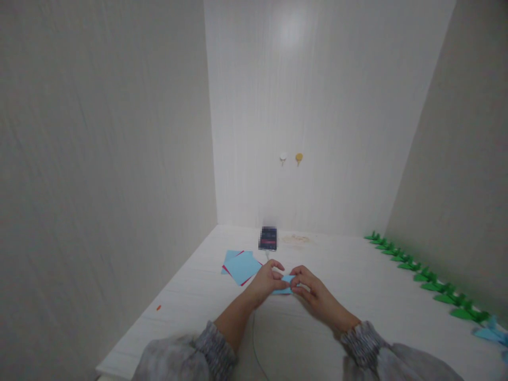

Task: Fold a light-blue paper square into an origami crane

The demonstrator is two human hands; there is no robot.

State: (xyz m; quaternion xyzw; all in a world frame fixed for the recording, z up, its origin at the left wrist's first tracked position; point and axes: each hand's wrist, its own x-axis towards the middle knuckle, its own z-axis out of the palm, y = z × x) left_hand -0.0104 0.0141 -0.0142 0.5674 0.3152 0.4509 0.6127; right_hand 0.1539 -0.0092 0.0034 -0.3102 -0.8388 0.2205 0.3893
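Note:
Between my two hands lies a piece of light blue paper (pixel 283 286), which looks folded and sits at the table surface. My left hand (pixel 266 279) grips its left side, with the thumb on the paper and the fingers curved over. At the right end, my right hand (pixel 308 286) pinches the paper between thumb and fingertips. Parts of the paper are hidden under the fingers. Just beyond my left wrist, loose square sheets of blue paper (pixel 243 268) overlap, with red edges showing under the top one.
A phone (pixel 269 238) stands near the back wall, and a thin white cable (pixel 254 338) runs toward me. Several green folded paper figures (pixel 426 276) line the right wall, ending in a blue one (pixel 491 333). Two hooks (pixel 299 157) hang on the back wall. An orange scrap (pixel 159 307) lies left.

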